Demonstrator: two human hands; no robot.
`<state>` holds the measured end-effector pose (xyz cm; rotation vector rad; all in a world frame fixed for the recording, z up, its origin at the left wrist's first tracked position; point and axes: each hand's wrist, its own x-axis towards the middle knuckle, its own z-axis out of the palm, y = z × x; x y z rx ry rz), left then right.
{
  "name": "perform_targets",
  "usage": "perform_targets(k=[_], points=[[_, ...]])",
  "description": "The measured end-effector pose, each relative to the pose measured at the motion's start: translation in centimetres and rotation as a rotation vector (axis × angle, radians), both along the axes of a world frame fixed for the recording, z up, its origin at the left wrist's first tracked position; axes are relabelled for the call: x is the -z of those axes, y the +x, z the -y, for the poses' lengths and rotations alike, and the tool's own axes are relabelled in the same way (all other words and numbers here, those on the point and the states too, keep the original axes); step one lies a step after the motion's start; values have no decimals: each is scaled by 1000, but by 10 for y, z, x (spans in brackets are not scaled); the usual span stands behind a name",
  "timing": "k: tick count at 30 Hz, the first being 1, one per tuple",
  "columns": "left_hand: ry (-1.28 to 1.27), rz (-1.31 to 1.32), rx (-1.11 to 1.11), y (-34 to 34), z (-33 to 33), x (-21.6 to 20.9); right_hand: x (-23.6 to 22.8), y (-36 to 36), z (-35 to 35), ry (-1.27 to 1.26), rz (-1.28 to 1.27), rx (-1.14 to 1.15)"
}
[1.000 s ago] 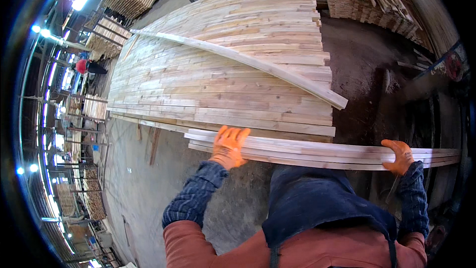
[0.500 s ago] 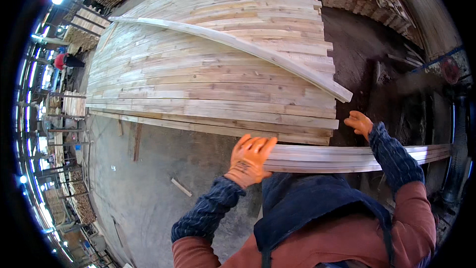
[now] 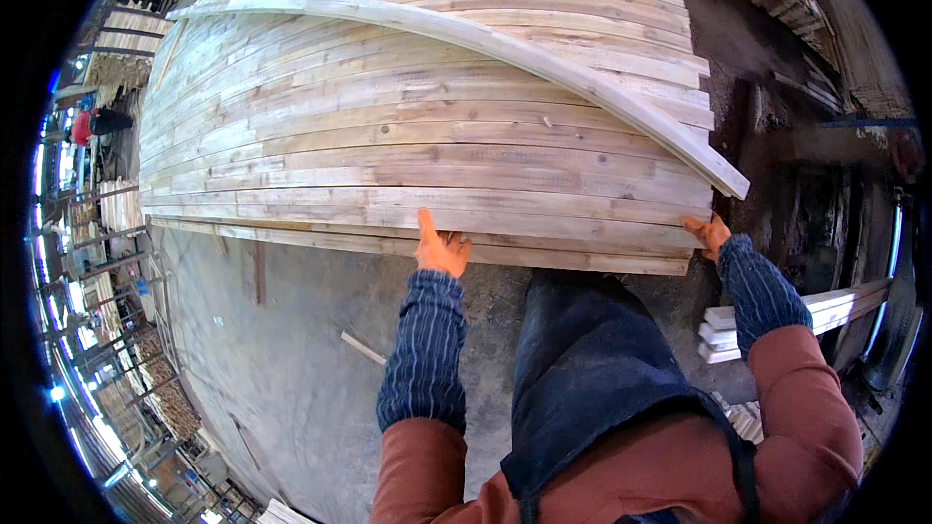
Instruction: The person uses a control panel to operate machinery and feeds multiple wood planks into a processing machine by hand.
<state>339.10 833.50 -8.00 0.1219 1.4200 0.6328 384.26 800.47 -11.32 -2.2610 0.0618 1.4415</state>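
My left hand (image 3: 444, 250), in an orange glove, grips the near edge of a broad stack of pale wooden boards (image 3: 388, 97). Its thumb lies over the top of the nearest upper board (image 3: 544, 222), while the other fingers bend at the board's edge, partly hidden. At the right end of this same board my right hand (image 3: 710, 236), gloved alike, has its fingers closed about the corner. A long loose board (image 3: 505, 47) lies slantwise across the stack, its near end jutting past the right side.
A small bundle of boards (image 3: 796, 318) sits at the right, beside my right forearm. Dark machinery (image 3: 879, 330) stands beyond it. A short offcut (image 3: 363, 347) lies on the concrete floor. Another person (image 3: 95, 125) is far off at the left, near racks of timber (image 3: 121, 209).
My left hand has left the bundle of boards and moved to the stack's near edge. My right hand has come to the board's end. The bundle now lies farther right in view.
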Motion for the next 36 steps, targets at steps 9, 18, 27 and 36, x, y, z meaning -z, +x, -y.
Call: perform_targets(k=[9,18,27,36], points=[[-16,118,-139,-7,-16,44,21,5,50,31,17,414],[-41,293,-210,-23,-13,25,23,-10,78,164,49,168],[-82,98,-135,-26,-11,45,79,-7,93,166,341,-148],[47,134,-136,-18,-2,9,-15,-39,26,130,25,329]])
